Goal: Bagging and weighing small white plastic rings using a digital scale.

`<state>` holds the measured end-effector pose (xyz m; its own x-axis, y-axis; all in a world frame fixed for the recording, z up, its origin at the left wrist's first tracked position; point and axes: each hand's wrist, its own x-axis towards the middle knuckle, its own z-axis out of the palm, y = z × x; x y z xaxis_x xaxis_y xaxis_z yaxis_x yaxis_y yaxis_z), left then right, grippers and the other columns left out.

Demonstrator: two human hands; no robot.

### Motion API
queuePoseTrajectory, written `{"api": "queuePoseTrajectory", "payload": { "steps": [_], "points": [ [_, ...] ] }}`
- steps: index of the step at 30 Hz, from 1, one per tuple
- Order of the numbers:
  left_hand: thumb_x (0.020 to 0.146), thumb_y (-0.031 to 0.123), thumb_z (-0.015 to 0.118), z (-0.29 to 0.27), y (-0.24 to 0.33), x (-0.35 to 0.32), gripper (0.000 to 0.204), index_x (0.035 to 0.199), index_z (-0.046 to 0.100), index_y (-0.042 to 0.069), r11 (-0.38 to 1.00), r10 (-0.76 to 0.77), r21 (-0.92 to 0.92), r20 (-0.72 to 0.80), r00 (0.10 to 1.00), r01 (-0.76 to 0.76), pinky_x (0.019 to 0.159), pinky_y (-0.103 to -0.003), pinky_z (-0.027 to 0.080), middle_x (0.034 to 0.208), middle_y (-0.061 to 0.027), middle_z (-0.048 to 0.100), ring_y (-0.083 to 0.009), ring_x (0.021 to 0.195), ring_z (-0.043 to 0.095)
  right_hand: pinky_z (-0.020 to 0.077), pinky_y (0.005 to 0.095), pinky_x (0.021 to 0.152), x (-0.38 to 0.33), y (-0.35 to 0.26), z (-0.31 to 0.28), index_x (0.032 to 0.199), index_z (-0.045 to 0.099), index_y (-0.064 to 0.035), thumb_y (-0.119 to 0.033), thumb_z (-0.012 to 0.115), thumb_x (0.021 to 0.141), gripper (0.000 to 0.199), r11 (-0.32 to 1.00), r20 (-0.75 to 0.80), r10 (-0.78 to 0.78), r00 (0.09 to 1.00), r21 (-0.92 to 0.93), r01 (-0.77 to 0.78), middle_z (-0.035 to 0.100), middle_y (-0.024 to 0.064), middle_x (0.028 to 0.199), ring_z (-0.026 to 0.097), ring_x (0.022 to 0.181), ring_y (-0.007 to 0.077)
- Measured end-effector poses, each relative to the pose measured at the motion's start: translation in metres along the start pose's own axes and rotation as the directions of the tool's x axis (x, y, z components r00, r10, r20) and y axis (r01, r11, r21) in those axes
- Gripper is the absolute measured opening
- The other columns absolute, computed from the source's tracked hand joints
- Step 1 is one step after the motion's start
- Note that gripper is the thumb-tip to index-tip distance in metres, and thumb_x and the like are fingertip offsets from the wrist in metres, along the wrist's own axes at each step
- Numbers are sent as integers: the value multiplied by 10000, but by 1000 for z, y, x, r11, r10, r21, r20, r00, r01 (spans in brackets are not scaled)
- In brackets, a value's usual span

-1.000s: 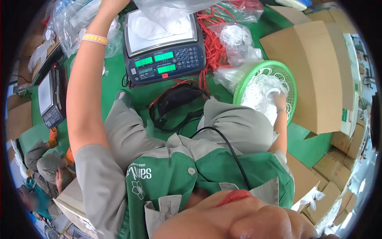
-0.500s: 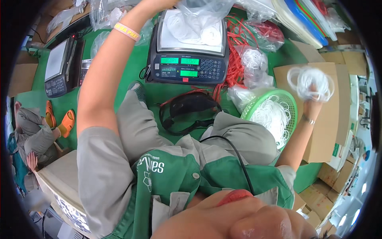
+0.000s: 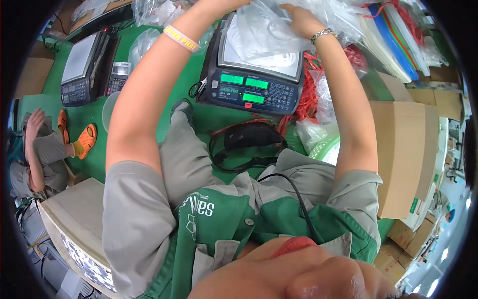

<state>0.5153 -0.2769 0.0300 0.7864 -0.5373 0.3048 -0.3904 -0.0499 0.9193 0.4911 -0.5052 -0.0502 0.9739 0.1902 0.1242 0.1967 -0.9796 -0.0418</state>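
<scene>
A clear plastic bag (image 3: 266, 32) with white contents lies over the pan of a dark digital scale (image 3: 256, 92) whose green displays are lit. My left hand (image 3: 226, 4), cut off by the upper edge, is closed on the bag's mouth at its left side. At the right side of the mouth, my right hand (image 3: 302, 21) touches the plastic with its fingers stretched out and apart; no white loops show in it. A green basket (image 3: 326, 148) beside my right knee is mostly hidden behind my right forearm.
Red plastic ties (image 3: 309, 97) lie beside the scale. A black waist pouch (image 3: 251, 137) rests between my legs. An open cardboard box (image 3: 398, 154) stands at right. Farther left are a second scale (image 3: 79, 70), a calculator (image 3: 118, 77) and a seated person (image 3: 37, 154) in orange sandals.
My right hand has swung from the right, where it held a bundle of white loops, up and left to the bag. The view has shifted, and the basket is now largely covered.
</scene>
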Motion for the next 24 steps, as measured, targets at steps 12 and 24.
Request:
{"api": "queuePoseTrajectory", "payload": {
  "steps": [12, 24],
  "points": [
    [702, 18, 520, 8, -17, -13, 708, 1364, 276, 77, 954, 266, 114, 92, 959, -276, 925, -281, 361, 1287, -188, 430, -252, 1153, 438, 472, 262, 713, -140, -28, -124, 992, 582, 50, -76, 534, 850, 196, 455, -284, 523, 804, 891, 19, 633, 105, 928, 598, 783, 158],
    [813, 289, 598, -20, -15, -14, 695, 1376, 243, 88, 999, -36, 21, -40, 999, 37, 542, -215, 436, 1295, -170, 403, -97, 713, 523, 427, 390, 840, -570, 58, 141, 1033, 566, -16, -358, 732, 627, 556, 515, 145, 846, 513, -470, -717, 599, 225, 905, 573, 910, 353]
  ]
}}
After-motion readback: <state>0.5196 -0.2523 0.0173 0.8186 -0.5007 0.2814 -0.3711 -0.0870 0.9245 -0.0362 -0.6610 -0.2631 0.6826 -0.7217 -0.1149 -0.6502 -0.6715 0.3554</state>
